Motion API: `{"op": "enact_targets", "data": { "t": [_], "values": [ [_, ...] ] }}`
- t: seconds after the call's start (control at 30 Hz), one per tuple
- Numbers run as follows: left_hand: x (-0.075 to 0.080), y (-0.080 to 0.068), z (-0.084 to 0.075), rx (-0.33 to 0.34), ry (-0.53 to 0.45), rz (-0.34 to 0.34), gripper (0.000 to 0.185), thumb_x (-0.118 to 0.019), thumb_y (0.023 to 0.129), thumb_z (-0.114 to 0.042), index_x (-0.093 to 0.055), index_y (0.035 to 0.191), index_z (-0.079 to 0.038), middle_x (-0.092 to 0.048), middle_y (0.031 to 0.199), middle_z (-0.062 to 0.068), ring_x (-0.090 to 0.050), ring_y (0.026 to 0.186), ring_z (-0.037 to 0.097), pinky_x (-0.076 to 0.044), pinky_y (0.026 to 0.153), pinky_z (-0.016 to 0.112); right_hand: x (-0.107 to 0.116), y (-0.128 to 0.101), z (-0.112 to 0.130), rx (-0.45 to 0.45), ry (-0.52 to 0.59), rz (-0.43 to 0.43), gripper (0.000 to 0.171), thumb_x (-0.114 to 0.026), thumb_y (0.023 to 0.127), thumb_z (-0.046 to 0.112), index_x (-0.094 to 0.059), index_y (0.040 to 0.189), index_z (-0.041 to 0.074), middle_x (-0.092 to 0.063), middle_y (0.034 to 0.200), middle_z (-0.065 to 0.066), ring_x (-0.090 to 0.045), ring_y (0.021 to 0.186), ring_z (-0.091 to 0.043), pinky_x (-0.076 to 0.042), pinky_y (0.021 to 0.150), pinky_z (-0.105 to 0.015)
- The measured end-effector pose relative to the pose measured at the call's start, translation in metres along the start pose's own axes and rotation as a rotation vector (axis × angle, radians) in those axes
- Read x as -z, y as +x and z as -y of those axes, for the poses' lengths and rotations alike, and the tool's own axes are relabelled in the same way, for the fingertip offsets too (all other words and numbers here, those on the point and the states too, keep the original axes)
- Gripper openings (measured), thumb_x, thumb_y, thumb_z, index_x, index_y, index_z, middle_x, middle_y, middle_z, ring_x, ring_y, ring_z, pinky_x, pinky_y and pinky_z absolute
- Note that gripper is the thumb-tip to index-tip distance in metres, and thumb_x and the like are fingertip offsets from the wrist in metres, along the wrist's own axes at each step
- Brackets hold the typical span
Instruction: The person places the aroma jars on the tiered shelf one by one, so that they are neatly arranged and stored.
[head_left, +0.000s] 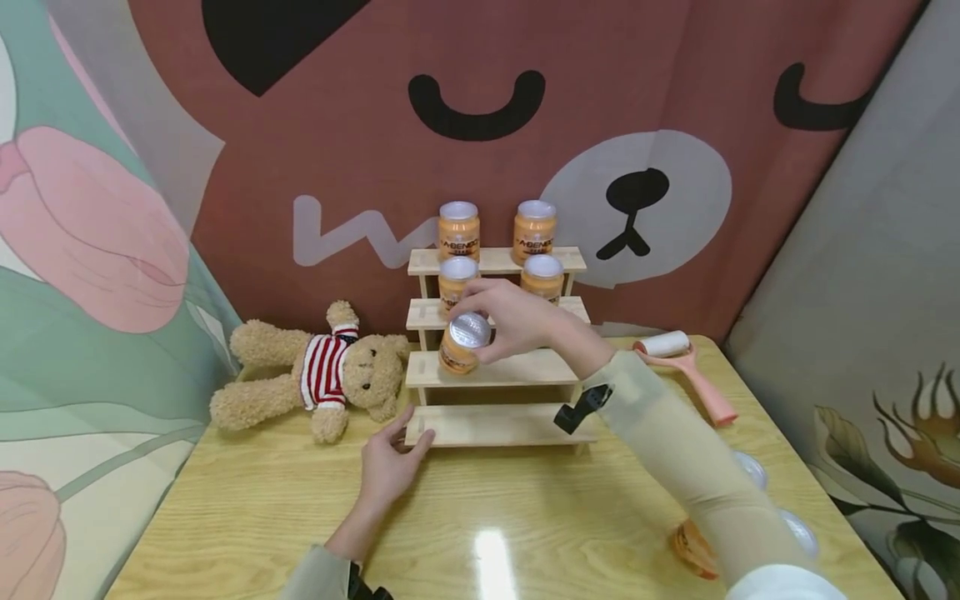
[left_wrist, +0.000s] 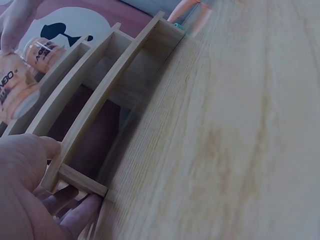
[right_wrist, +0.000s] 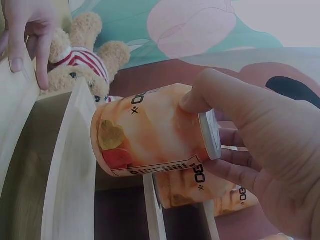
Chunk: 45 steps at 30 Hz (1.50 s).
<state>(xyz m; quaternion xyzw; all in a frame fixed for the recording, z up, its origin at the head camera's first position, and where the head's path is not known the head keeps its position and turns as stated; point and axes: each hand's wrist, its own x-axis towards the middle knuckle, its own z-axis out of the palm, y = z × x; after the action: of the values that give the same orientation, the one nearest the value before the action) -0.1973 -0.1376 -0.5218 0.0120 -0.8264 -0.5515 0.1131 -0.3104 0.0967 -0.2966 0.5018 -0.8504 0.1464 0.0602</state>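
A small wooden tiered shelf (head_left: 510, 425) stands against the back curtain. Its top two tiers hold two orange cans each, such as the one at the top left (head_left: 459, 237). My right hand (head_left: 517, 317) grips another orange can (right_wrist: 150, 132) near its silver lid, fingers on one side and thumb on the other. That can is slightly tilted, close over the left end of the third tier. At the lowest tier's left end, my left hand (head_left: 386, 462) holds the shelf's corner, thumb above and fingers beneath, as the left wrist view (left_wrist: 30, 185) shows.
A teddy bear (head_left: 326, 375) in a striped shirt lies left of the shelf. To the right is a pink lint roller (head_left: 697, 379). Several more cans stand at the front right, partly hidden by my right sleeve, one with its lid (head_left: 798, 533) showing.
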Motion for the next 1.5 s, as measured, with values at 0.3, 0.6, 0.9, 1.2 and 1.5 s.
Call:
{"op": "enact_targets", "data": {
  "t": [0.3, 0.6, 0.9, 1.2, 1.5],
  "values": [
    [-0.001, 0.000, 0.001, 0.006, -0.003, -0.012, 0.060, -0.085, 0.093, -0.020, -0.063, 0.146, -0.003, -0.065, 0.149, 0.016, -0.075, 0.114, 0.035, -0.067, 0.087, 0.034, -0.011, 0.003, 0.002, -0.019, 0.025, -0.014, 0.054, -0.090, 0.077, 0.020, -0.077, 0.129, 0.009, -0.070, 0.122, -0.009, -0.067, 0.106, -0.020, -0.061, 0.089, -0.033],
    [-0.002, 0.000, 0.002, -0.002, 0.000, -0.019, 0.059, -0.085, 0.093, -0.020, -0.064, 0.146, -0.003, -0.065, 0.147, 0.017, -0.076, 0.114, 0.035, -0.067, 0.085, 0.031, -0.029, -0.002, 0.002, -0.041, -0.030, -0.060, 0.040, -0.080, 0.087, 0.019, -0.079, 0.126, 0.013, -0.070, 0.128, -0.009, -0.060, 0.121, -0.027, -0.060, 0.096, -0.039],
    [-0.002, -0.001, 0.001, 0.000, 0.010, -0.024, 0.059, -0.085, 0.093, -0.019, -0.064, 0.146, -0.003, -0.065, 0.147, 0.018, -0.076, 0.115, 0.036, -0.067, 0.087, 0.036, -0.047, 0.000, 0.013, -0.268, -0.072, -0.385, 0.041, -0.090, 0.084, 0.044, -0.074, 0.094, 0.007, -0.068, 0.098, -0.008, -0.066, 0.088, -0.022, -0.061, 0.072, -0.034],
    [-0.003, -0.002, 0.001, -0.010, -0.007, -0.018, 0.059, -0.084, 0.094, -0.018, -0.063, 0.146, -0.002, -0.066, 0.147, 0.019, -0.076, 0.112, 0.036, -0.067, 0.085, 0.034, -0.059, 0.008, 0.018, -0.500, -0.027, -0.339, 0.052, -0.092, 0.077, 0.048, -0.059, 0.090, 0.010, -0.059, 0.084, -0.004, -0.057, 0.078, -0.020, -0.051, 0.065, -0.031],
    [-0.004, -0.001, 0.002, -0.014, -0.006, -0.027, 0.058, -0.085, 0.094, -0.019, -0.064, 0.146, -0.003, -0.065, 0.148, 0.017, -0.076, 0.114, 0.036, -0.067, 0.087, 0.037, -0.052, 0.004, 0.017, -0.517, 0.154, -0.342, 0.037, -0.091, 0.078, 0.039, -0.065, 0.089, 0.015, -0.074, 0.090, -0.002, -0.067, 0.084, -0.018, -0.059, 0.071, -0.032]
  ]
}}
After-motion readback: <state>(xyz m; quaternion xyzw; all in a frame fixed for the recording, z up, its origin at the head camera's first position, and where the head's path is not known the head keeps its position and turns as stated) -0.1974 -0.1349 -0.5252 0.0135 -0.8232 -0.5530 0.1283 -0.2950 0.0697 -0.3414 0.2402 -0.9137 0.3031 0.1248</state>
